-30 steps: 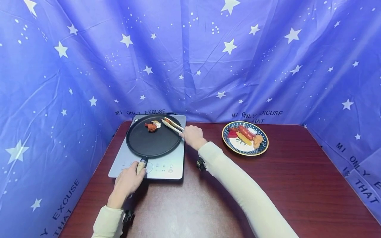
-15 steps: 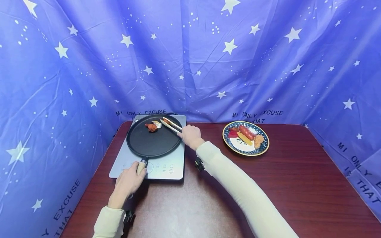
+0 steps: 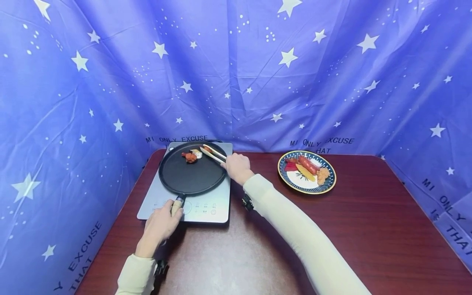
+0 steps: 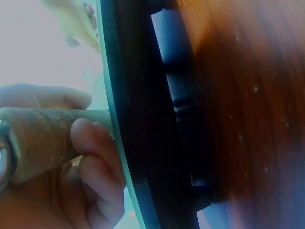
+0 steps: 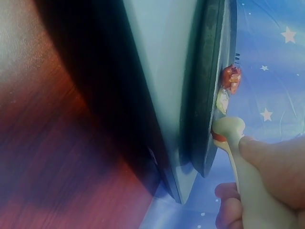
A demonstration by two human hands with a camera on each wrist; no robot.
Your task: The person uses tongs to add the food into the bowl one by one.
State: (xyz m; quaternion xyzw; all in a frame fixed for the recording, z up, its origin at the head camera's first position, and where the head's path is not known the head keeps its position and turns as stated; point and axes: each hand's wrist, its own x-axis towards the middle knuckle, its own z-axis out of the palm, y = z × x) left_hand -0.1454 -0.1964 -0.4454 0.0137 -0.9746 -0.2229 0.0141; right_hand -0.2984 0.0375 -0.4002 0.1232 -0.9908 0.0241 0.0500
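My left hand [image 3: 162, 221] grips the wooden handle [image 3: 176, 207] of a flat black frying pan [image 3: 188, 178]; in the left wrist view its fingers curl round that handle [image 4: 47, 138]. Over the pan's far right part, my right hand [image 3: 237, 168] holds cream-coloured tongs [image 3: 217, 155]. A small reddish-brown food piece [image 5: 219, 137] lies between the tong tips; its kind cannot be made out. Left of the tips, in the pan, rest a reddish-brown piece like a small chicken drumstick [image 3: 189, 157] and a pale yellow-white piece [image 3: 197, 154] beside it.
The pan stands on a silver induction cooktop [image 3: 217, 205] at the table's left. To the right is a blue-patterned plate [image 3: 300, 182] with a sausage [image 3: 309, 164], a yellow piece [image 3: 305, 173] and other food. A blue star curtain [image 3: 258, 102] encloses the dark red table [image 3: 361, 229].
The right hand and tongs have shifted slightly left over the pan, with the small piece staying between the tips. The left hand keeps its grip on the handle. The head view has turned slightly.
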